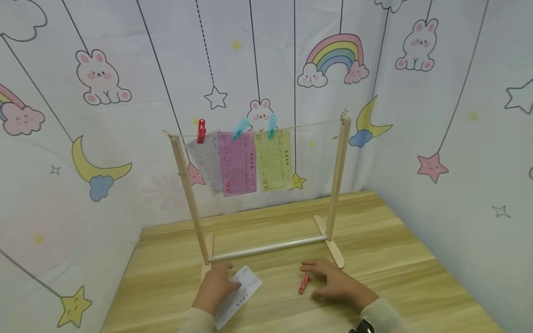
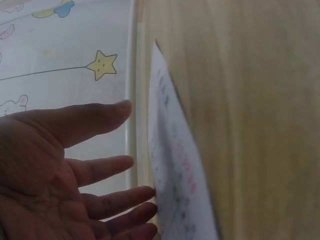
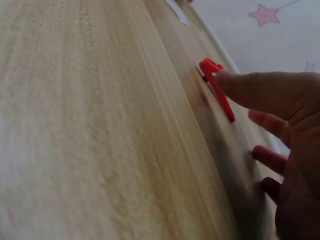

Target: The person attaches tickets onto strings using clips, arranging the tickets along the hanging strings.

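My left hand (image 1: pixel 216 286) is over the left edge of a white printed slip (image 1: pixel 246 289) on the table. In the left wrist view its fingers are spread and fairly straight beside the slip (image 2: pixel 172 165); whether the fingertips touch it I cannot tell. My right hand (image 1: pixel 333 283) is just right of a red clothespin (image 1: pixel 304 283), thumb and fingers apart. The right wrist view shows the thumb tip overlapping the clothespin (image 3: pixel 220 92); contact is unclear. Behind the hands, a grey-white slip (image 1: pixel 207 159), a purple slip (image 1: pixel 237 166) and a yellow-green slip (image 1: pixel 275 162) hang from a string.
A red clothespin (image 1: pixel 201 132) and two blue clothespins (image 1: pixel 240 128) sit on the string. The wooden frame has a left post (image 1: pixel 189 199), a right post (image 1: pixel 338 180) and a low white rod (image 1: pixel 268 248). Patterned cloth (image 1: pixel 166 69) surrounds the wooden table (image 1: pixel 395 263).
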Available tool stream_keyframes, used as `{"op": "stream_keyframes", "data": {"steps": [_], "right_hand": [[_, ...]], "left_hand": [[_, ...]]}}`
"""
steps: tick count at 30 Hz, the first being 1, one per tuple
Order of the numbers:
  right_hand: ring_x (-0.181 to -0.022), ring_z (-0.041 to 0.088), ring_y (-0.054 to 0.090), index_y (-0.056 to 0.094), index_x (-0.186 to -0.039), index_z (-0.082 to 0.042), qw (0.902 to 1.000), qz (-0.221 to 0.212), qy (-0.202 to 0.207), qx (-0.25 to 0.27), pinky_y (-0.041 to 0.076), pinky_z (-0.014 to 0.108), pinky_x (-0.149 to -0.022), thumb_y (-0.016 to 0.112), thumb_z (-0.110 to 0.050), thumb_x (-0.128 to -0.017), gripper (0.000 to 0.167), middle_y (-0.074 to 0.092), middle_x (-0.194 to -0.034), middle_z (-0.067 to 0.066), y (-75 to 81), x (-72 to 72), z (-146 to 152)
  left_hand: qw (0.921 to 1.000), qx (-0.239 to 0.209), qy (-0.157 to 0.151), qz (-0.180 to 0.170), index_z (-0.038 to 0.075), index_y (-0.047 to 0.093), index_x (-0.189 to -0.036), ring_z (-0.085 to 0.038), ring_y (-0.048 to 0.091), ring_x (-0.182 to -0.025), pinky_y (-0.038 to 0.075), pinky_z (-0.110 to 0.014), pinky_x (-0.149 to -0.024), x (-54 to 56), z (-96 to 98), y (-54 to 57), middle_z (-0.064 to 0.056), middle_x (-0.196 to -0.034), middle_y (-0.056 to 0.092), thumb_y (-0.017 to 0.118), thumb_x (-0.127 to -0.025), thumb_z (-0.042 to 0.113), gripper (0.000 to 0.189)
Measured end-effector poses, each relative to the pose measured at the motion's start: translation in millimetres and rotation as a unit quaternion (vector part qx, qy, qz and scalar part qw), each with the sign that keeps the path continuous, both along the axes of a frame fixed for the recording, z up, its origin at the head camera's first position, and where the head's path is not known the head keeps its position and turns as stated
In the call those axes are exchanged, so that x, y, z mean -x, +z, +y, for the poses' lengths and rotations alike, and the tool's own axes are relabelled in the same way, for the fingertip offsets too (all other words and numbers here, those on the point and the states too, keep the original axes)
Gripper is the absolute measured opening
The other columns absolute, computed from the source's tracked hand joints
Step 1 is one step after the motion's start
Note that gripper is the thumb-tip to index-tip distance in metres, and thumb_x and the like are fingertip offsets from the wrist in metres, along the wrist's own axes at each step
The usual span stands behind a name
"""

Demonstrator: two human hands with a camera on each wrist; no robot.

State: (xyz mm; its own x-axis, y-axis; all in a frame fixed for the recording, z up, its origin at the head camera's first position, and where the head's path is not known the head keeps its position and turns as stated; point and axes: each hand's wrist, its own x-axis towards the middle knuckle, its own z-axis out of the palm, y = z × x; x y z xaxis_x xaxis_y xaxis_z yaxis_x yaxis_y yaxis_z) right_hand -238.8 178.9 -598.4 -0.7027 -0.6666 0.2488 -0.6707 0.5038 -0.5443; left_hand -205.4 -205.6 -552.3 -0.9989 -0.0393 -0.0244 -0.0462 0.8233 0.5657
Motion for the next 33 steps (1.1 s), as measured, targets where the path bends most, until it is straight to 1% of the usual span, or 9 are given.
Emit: {"op": "stream_keyframes", "data": {"steps": [3, 7, 12, 15, 20, 23, 25, 28, 33], "right_hand": [[-0.134, 0.029, 0.051, 0.066, -0.137, -0.019, 0.9995, 0.03, -0.006, 0.012, 0.04, 0.057, -0.107, 0.085, -0.03, -0.081, 0.06, 0.06, -0.146, -0.001, -6.7, -0.7, -1], [-0.127, 0.024, 0.054, 0.072, -0.124, -0.024, 0.9981, 0.048, -0.025, 0.03, 0.04, 0.053, -0.102, 0.086, -0.028, -0.081, 0.045, 0.065, -0.136, -0.005, -11.4, -2.8, -4], [-0.125, 0.02, 0.055, 0.074, -0.123, -0.025, 0.9965, 0.045, -0.052, 0.046, 0.04, 0.051, -0.102, 0.086, -0.039, -0.083, 0.044, 0.066, -0.132, -0.01, -13.5, -3.9, -6], [-0.121, 0.018, 0.058, 0.076, -0.12, -0.026, 0.9947, 0.03, -0.074, 0.064, 0.043, 0.05, -0.1, 0.079, -0.04, -0.091, 0.032, 0.068, -0.127, -0.013, -14.3, -4.6, -10], [-0.111, 0.014, 0.062, 0.079, -0.104, -0.028, 0.9895, 0.013, -0.109, 0.094, 0.049, 0.045, -0.096, 0.074, -0.035, -0.096, 0.011, 0.07, -0.115, -0.016, -18.2, -3.9, -16], [-0.105, 0.012, 0.064, 0.078, -0.093, -0.03, 0.9874, 0.004, -0.113, 0.111, 0.052, 0.041, -0.093, 0.079, -0.032, -0.092, 0.003, 0.072, -0.108, -0.016, -19.6, -4.0, -17], [-0.104, 0.012, 0.064, 0.077, -0.089, -0.031, 0.9862, -0.012, -0.112, 0.122, 0.052, 0.039, -0.093, 0.082, -0.03, -0.09, 0.005, 0.072, -0.107, -0.015, -19.3, -5.2, -17], [-0.106, 0.011, 0.065, 0.075, -0.087, -0.032, 0.9827, -0.05, -0.111, 0.139, 0.052, 0.036, -0.093, 0.082, -0.029, -0.09, 0.008, 0.073, -0.109, -0.014, -17.5, -7.8, -15], [-0.106, 0.011, 0.068, 0.074, -0.085, -0.029, 0.9699, -0.116, -0.128, 0.172, 0.052, 0.031, -0.097, 0.082, -0.028, -0.09, 0.009, 0.075, -0.11, -0.011, -13.6, -10.5, -13]], "left_hand": [[0.9998, 0.018, 0.001, 0.004, -0.003, 0.067, -0.126, -0.043, 0.06, -0.102, 0.054, -0.06, -0.087, -3.9, 4.1, -6.2, -0.025, -0.119, 0.063, 0.095, -0.065, 0.019, 0.071], [0.9996, 0.024, 0.008, 0.009, -0.003, 0.065, -0.129, -0.037, 0.056, -0.097, 0.055, -0.055, -0.079, -7.2, 9.2, -7.7, -0.023, -0.117, 0.058, 0.094, -0.061, 0.017, 0.076], [0.9993, 0.032, 0.011, 0.013, -0.005, 0.063, -0.131, -0.042, 0.06, -0.104, 0.054, -0.057, -0.087, -8.0, 11.4, -7.6, -0.024, -0.119, 0.062, 0.089, -0.063, 0.011, 0.074], [0.9994, 0.029, 0.01, 0.015, -0.007, 0.066, -0.12, -0.039, 0.064, -0.098, 0.054, -0.058, -0.087, -9.0, 11.8, -6.2, -0.021, -0.109, 0.068, 0.087, -0.064, 0.007, 0.062], [0.9997, 0.018, 0.008, 0.016, -0.003, 0.068, -0.098, -0.026, 0.061, -0.077, 0.054, -0.047, -0.072, -9.8, 11.0, -5.8, -0.01, -0.089, 0.067, 0.088, -0.065, 0.008, 0.04], [0.9998, 0.014, 0.007, 0.009, -0.002, 0.069, -0.097, -0.025, 0.059, -0.077, 0.053, -0.046, -0.07, -10.3, 10.6, -6.9, -0.008, -0.088, 0.065, 0.088, -0.067, 0.009, 0.037], [0.9999, 0.015, 0.006, 0.003, -0.002, 0.069, -0.098, -0.027, 0.059, -0.079, 0.053, -0.049, -0.073, -10.6, 10.9, -8.0, -0.009, -0.089, 0.065, 0.087, -0.067, 0.009, 0.038], [0.9997, 0.023, 0.008, -0.002, -0.002, 0.07, -0.101, -0.029, 0.06, -0.084, 0.053, -0.053, -0.08, -10.9, 11.8, -9.8, -0.011, -0.093, 0.066, 0.087, -0.068, 0.01, 0.04], [0.9997, 0.011, 0.019, 0.014, -0.004, 0.071, -0.105, -0.027, 0.063, -0.081, 0.055, -0.053, -0.081, -10.5, 12.4, -10.0, -0.012, -0.094, 0.069, 0.082, -0.073, 0.006, 0.036]]}}
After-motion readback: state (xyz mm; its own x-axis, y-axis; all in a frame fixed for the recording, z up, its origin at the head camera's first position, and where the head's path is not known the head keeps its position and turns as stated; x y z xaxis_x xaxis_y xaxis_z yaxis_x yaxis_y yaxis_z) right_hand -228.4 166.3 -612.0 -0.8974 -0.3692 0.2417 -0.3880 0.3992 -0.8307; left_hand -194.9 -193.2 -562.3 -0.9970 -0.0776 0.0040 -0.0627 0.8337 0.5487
